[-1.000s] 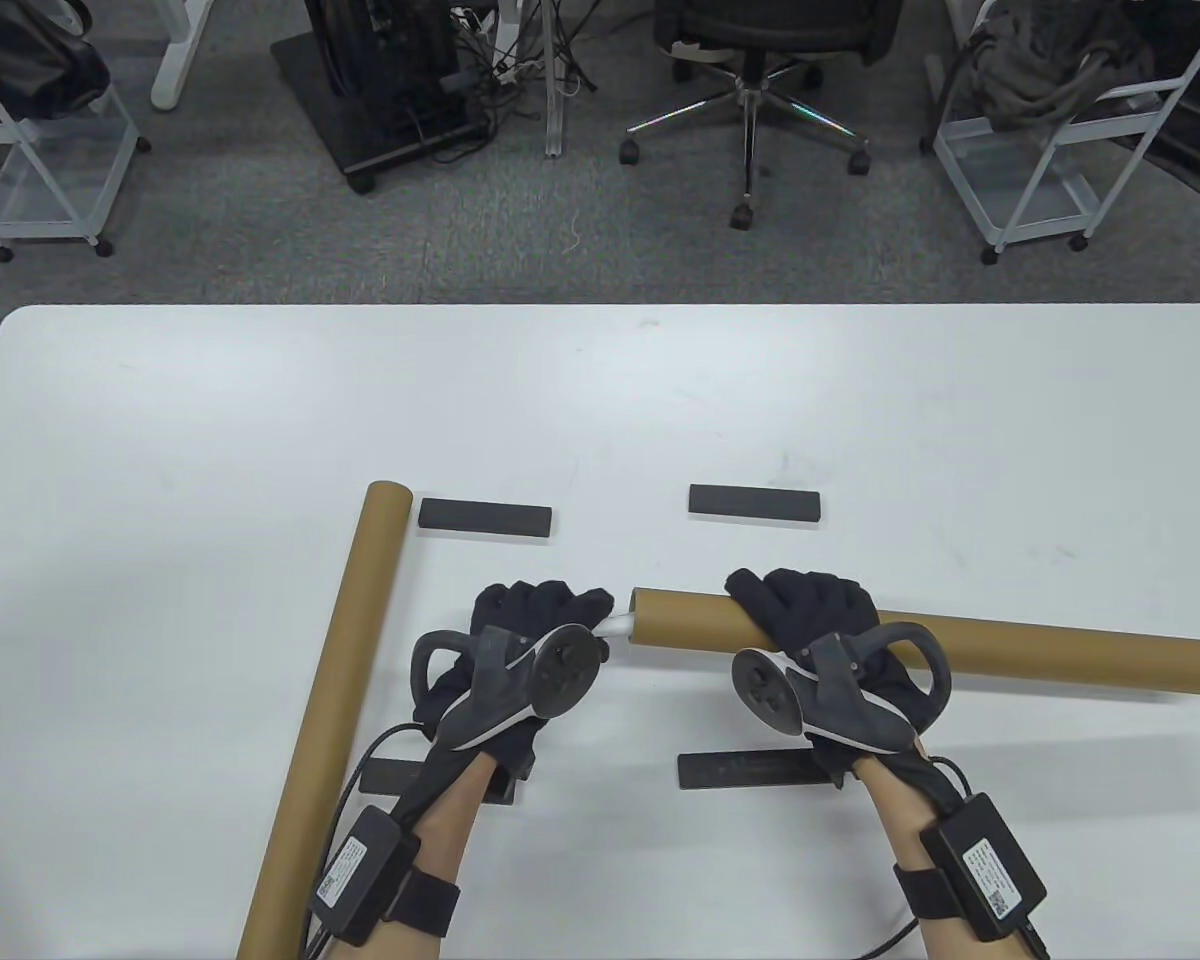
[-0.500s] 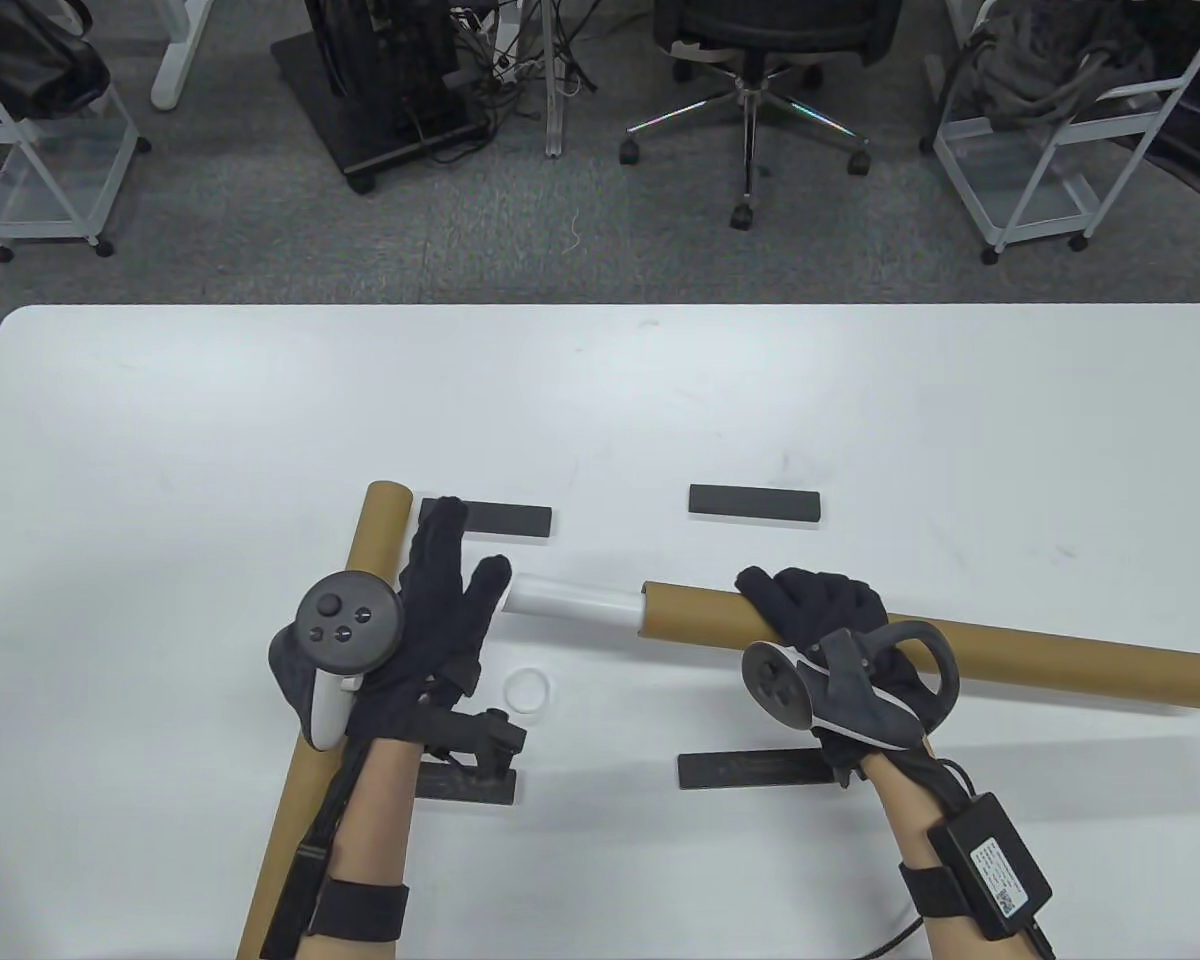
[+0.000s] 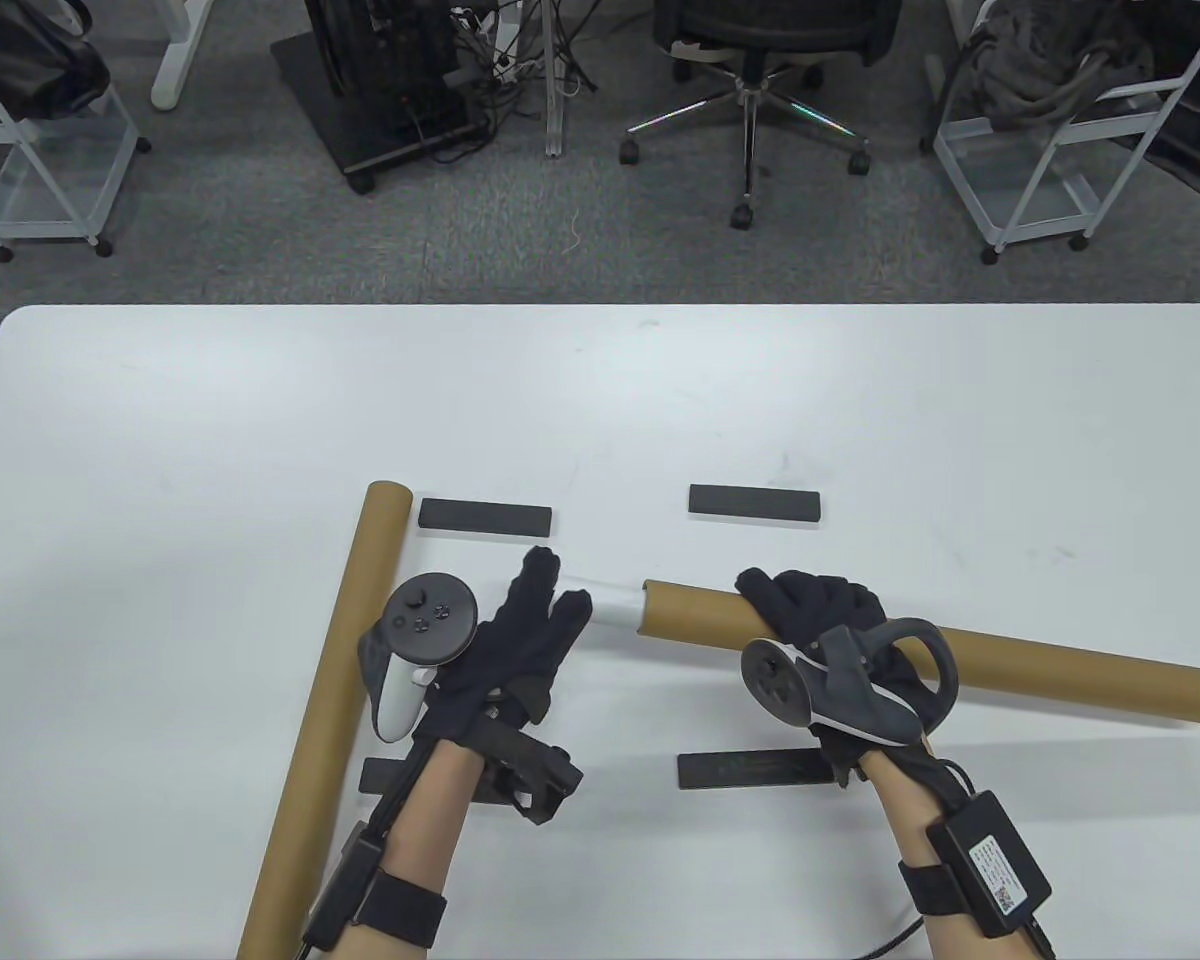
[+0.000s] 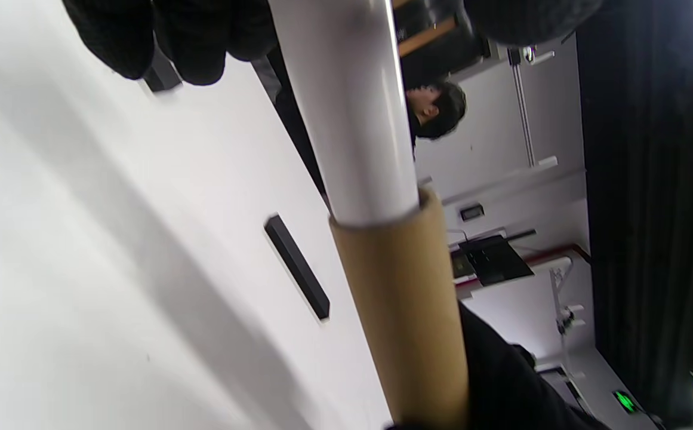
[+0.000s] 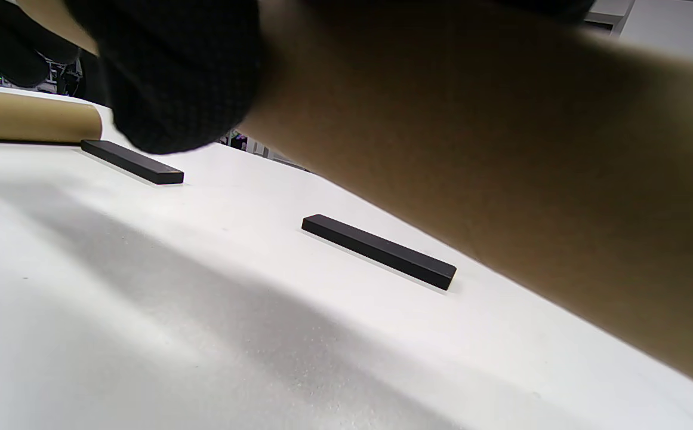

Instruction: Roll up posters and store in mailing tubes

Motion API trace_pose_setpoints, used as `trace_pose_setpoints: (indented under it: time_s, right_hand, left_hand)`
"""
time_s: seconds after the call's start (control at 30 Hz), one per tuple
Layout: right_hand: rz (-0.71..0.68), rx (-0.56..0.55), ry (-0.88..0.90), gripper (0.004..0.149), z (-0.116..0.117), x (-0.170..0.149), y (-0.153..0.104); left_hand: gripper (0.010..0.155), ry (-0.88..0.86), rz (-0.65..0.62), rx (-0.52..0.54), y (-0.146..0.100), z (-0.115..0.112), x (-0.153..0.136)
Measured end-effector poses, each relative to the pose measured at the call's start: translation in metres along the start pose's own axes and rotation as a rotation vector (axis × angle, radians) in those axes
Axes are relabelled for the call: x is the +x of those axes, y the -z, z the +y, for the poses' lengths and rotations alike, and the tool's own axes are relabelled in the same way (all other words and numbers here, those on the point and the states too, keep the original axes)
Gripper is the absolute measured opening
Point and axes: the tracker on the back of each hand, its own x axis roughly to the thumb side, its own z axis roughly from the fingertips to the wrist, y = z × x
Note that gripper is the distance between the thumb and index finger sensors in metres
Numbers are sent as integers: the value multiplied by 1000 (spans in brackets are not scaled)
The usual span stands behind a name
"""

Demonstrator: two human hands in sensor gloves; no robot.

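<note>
1. Now the right hand (image 3: 820,625) grips a brown mailing tube (image 3: 1060,670), fingers wrapped over its top near the open left end; the tube runs across the white table (image 3: 210,400) toward the right edge, slanting slightly nearer the person at that end.
2. A rolled white poster (image 3: 615,605) sticks out of that tube's left mouth, with only a short stretch showing in the table view.
3. The left hand (image 3: 515,650) is at the poster's free end, fingers (image 3: 540,580) stretched forward and mostly straight; in the left wrist view the fingertips (image 4: 197,42) lie beside the white roll (image 4: 358,119) where it enters the tube (image 4: 406,310). Whether they pinch the roll or merely touch it, I cannot tell.
4. A second mailing tube (image 3: 330,700) lies on the table to the left, running from near the front edge up to the far-left black bar (image 3: 485,517), its top end just beside that bar.
5. Another black bar (image 3: 755,502) lies beyond the held tube, well apart from it, and a third bar (image 3: 750,770) sits near the right wrist.
6. A fourth bar (image 3: 385,775) is partly hidden under the left forearm.
7. From the right wrist view, the held tube (image 5: 501,179) fills the upper frame above the table, with two black bars visible beneath.
</note>
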Motion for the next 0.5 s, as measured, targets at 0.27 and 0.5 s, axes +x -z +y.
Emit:
trace_pose_setpoints:
  time_s: [0.27,0.5]
  right_hand:
    - [-7,-17,19,81,-7,10,0]
    - [-14,-17,12,80,-8,12,0]
  left_hand:
    - [98,202,-59,-137,5,-35,12]
    - [97,253,-84,-171,5,-46,16]
